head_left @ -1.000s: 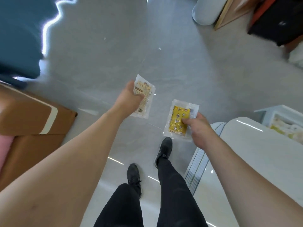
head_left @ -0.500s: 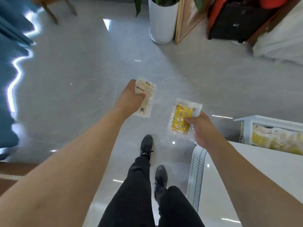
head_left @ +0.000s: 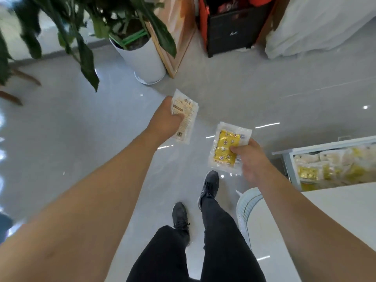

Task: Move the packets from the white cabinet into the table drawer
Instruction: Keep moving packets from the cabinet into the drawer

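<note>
open grey floor (head_left: pixel 234 94) spreads ahead of both my hands. right of my right hand (head_left: pixel 249 159) the white table's (head_left: pixel 325 210) rounded edge runs close, and its open drawer (head_left: pixel 289 165) already holds packets. far ahead of my left hand (head_left: pixel 165 121) stands a white plant pot (head_left: pixel 144 62). my left hand grips a pale packet (head_left: pixel 186 117); my right pinches a yellow packet (head_left: pixel 224 148) beside it, apart.

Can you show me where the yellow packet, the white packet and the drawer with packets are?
Clear plastic packet with yellow star-patterned insert (head_left: pixel 223 147): head view, on the yellow middle.
Pale white printed plastic packet (head_left: pixel 186 110): head view, upper printed face.
Open white table drawer (head_left: pixel 290 165): head view, its near-left wall.
</note>
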The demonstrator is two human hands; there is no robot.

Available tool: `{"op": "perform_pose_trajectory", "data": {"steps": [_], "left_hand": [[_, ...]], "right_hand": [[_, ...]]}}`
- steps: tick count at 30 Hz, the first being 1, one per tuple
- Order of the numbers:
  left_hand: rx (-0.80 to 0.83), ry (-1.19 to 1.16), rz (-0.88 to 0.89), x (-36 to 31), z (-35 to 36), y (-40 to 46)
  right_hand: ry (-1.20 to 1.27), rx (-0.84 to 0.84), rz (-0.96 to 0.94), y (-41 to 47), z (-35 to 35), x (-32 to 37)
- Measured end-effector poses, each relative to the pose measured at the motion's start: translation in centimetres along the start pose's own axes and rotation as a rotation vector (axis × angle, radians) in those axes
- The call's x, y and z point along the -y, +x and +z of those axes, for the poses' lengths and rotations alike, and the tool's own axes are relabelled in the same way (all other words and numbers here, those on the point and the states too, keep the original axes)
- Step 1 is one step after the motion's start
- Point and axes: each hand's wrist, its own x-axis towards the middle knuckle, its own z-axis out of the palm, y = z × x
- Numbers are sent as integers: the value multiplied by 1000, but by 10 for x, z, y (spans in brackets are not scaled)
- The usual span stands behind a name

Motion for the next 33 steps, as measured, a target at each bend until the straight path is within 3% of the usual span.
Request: {"op": "perform_pose_trajectory", "data": {"steps": [9, 20, 26, 33], "left_hand": [[204, 167, 113, -132, 118, 100], [570, 383, 310, -283, 296, 193], [748, 566, 460, -331, 419, 208], [967, 745, 531, -330, 571, 176]], "right_hand": [[254, -165, 50, 72, -107, 71], [677, -434, 63, 147, -228, 121], [928, -583, 111, 186, -295, 108], [1230, -742, 195, 205, -369, 41]]}}
